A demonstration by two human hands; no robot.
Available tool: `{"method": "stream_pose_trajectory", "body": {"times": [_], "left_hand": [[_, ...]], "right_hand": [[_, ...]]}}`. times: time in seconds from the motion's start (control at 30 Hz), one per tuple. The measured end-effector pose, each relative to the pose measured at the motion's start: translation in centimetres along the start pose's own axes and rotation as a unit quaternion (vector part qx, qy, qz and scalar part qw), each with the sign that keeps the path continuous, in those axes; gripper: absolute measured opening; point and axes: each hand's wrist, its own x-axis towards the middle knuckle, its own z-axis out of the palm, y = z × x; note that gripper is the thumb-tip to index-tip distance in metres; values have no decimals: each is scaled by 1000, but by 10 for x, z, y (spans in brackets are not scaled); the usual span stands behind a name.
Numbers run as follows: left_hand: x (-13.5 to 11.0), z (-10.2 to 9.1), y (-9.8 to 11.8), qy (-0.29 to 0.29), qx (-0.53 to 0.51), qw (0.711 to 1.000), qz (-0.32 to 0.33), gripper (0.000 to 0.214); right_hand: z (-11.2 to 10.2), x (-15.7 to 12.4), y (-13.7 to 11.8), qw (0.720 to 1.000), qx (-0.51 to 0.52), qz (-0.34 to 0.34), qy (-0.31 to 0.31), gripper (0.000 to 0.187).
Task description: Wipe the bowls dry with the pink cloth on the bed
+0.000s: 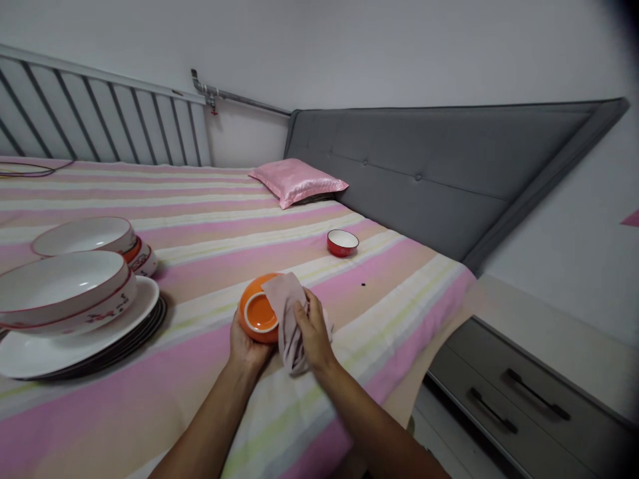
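Note:
My left hand (245, 349) grips an orange bowl (259, 313) from below and the left, its underside and white foot ring turned up toward me. In my right hand (314, 330) is a pale pink cloth (292, 326), bunched in the fingers, with one flap lying over the bowl's right side. The bowl's inside is turned away and hidden. Farther off on the striped bedspread, a small red bowl (342, 243) with a white inside stands upright, touched by neither hand.
White bowls (64, 293) with red rims are stacked on plates (144, 299) at the left. A pink pillow (299, 181) lies by the grey headboard (399, 159). A drawer cabinet (529, 399) stands beyond the bed's right edge. A tiny dark object (363, 285) lies on the bedspread.

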Motion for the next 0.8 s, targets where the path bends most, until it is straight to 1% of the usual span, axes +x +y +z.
{"method": "stream_pose_trajectory", "body": {"times": [0.17,0.37,0.43,0.5,0.57,0.7,0.8], "left_hand": [[0,-3,-6,18,18,1000,7,34],[-2,-5,-12,3,31,999,21,32],[-2,-5,-12,4,31,999,22,32],[-2,-4,-10,5,28,999,22,32],[-2,-4,-8,9,19,1000,20,32],[-2,-4,-3,38,-11,999,9,32],[-2,-4,-2,43,-24,999,-2,33]], "right_hand": [[-4,2,-14,1000,-27,2,9,51],[-4,-2,-23,997,-55,-26,42,42],[-4,-3,-23,996,-62,-40,40,41],[-2,-5,-21,996,-61,-54,29,45],[1,-8,-19,997,-53,-62,13,52],[10,-15,-12,997,-30,-60,-22,67],[14,-18,-7,998,-22,-55,-35,72]]}}
